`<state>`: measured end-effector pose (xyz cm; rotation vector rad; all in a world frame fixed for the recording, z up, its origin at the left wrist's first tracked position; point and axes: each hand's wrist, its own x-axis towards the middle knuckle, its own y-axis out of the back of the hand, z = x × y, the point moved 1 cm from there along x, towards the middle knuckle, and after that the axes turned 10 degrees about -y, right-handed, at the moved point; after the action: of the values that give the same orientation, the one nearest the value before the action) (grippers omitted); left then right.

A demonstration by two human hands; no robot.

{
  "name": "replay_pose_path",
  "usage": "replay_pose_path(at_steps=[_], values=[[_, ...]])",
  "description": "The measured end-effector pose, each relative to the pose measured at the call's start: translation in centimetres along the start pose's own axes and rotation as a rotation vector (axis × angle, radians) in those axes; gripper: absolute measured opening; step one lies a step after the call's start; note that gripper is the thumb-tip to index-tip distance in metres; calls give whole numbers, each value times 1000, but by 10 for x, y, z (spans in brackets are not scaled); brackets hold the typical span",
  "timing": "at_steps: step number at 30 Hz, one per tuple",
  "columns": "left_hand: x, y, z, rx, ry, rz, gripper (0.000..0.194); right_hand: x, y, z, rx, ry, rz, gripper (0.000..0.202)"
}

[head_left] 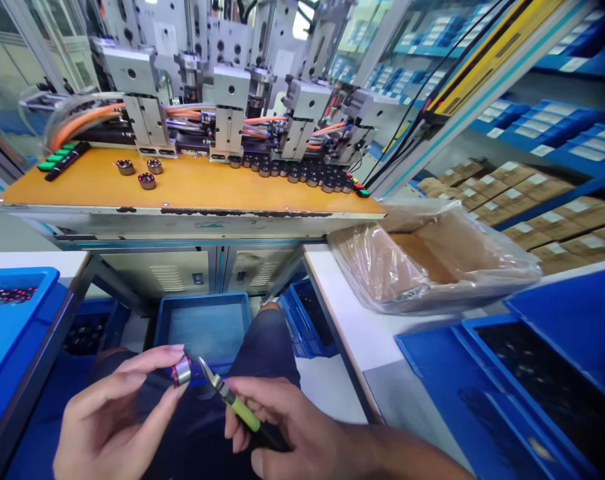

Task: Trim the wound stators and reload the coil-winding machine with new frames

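Note:
Between the thumb and fingertips of my left hand (117, 413) is a small ring-shaped metal part (182, 371), silver on its outer wall with red and dark bits along one edge. It looks like a motor stator. My right hand (287, 420) is wrapped round the green and black handles of cutting pliers (240, 405). Their pointed jaws aim at the metal part, with a small gap between. Both hands are above my lap, over dark trousers. Whether the jaws are fully closed is hard to make out.
Ahead, an orange machine table (197, 187) carries three loose round parts (146, 181) and a dense group of similar ones (292, 172) under metal fixtures (230, 107). A plastic-lined carton (432, 267) stands at right. Blue bins (17, 277) flank both sides; a blue tray (205, 303) sits below.

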<state>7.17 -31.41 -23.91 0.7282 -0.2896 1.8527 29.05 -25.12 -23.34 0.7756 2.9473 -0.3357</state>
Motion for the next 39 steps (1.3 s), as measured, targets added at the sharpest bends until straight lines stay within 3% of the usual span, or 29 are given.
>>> replay_pose_path(at_steps=[16,26,29,32,36,39], values=[[-11,3,-2,43,-39,-84,58,5,-5,7,-28,-11,-12,58],[-11,2,-4,57,-23,-66,55,10,-8,-11,-42,-168,1,9],[-9,-1,-1,61,6,-47,52,10,-9,-7,14,-146,55,18],[-9,-1,0,114,34,5,49,8,-8,-3,25,-68,155,48],[-10,9,-14,128,201,72,27,9,3,-20,-349,-30,173,41],[-9,17,-31,-101,423,124,22,30,31,-60,-770,196,375,52]])
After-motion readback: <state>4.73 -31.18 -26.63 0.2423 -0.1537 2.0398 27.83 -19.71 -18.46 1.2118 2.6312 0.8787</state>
